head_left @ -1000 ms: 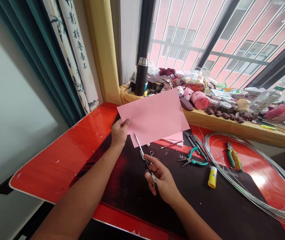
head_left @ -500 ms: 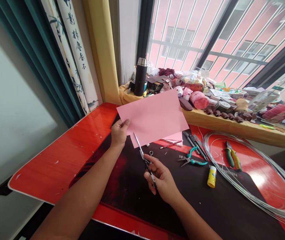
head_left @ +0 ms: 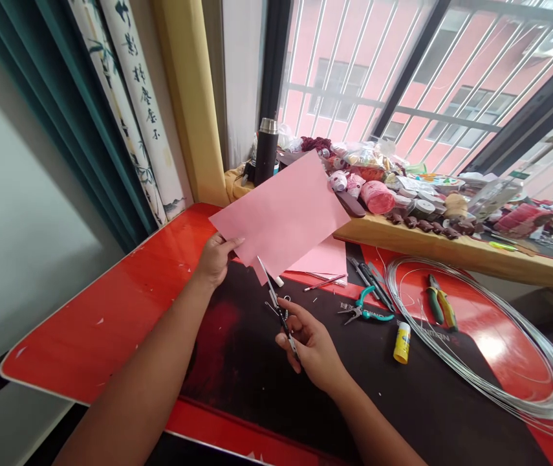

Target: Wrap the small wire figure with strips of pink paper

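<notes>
Gripping the pink sheet [head_left: 283, 213] by its left end, your left hand [head_left: 215, 259] holds it above the tabletop [head_left: 106, 317], long axis running near left to far right. Your right hand [head_left: 311, 346] grasps the scissors [head_left: 273, 295], tips pointing far and slightly left, at the sheet's near edge.

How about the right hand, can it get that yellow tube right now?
Probably not straight away: the right hand is holding scissors, which it would likely have to put down first. Nothing seems to block the way over the black mat to the yellow tube.
</notes>
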### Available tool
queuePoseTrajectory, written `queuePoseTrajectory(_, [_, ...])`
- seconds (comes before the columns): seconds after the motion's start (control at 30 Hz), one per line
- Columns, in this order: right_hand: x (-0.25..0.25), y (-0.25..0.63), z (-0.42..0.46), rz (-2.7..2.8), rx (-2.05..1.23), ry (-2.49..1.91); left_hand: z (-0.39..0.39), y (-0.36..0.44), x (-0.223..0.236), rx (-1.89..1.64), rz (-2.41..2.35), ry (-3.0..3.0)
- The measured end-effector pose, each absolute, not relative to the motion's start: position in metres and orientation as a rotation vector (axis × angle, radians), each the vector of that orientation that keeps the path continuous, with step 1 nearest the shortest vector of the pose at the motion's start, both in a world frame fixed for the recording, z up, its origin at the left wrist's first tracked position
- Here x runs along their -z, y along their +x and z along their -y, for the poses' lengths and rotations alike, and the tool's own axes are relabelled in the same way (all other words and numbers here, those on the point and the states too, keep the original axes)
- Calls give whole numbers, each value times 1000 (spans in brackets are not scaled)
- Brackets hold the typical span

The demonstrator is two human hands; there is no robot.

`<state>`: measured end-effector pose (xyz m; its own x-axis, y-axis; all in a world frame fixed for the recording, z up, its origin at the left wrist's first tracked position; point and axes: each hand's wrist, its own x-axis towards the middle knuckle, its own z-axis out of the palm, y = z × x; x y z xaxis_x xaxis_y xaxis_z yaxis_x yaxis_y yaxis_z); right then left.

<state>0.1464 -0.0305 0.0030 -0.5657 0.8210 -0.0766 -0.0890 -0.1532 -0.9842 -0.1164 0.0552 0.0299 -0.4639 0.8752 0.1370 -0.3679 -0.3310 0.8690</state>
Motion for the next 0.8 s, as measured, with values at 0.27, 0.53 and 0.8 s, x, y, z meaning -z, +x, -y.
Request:
queuePoseTrajectory(0.27, [3,150,29,1613,-1784,-859,-40,-170,-44,-1493,-1412,1052])
queuePoseTrajectory(0.53, [-1,150,30,1568,-1775,-837,-53,-165,-34,-2049,-1164,536])
queuePoseTrajectory(0.8, [-7,149,31,1448,-1783,-738,-50,-105,-17,-2049,-980,481])
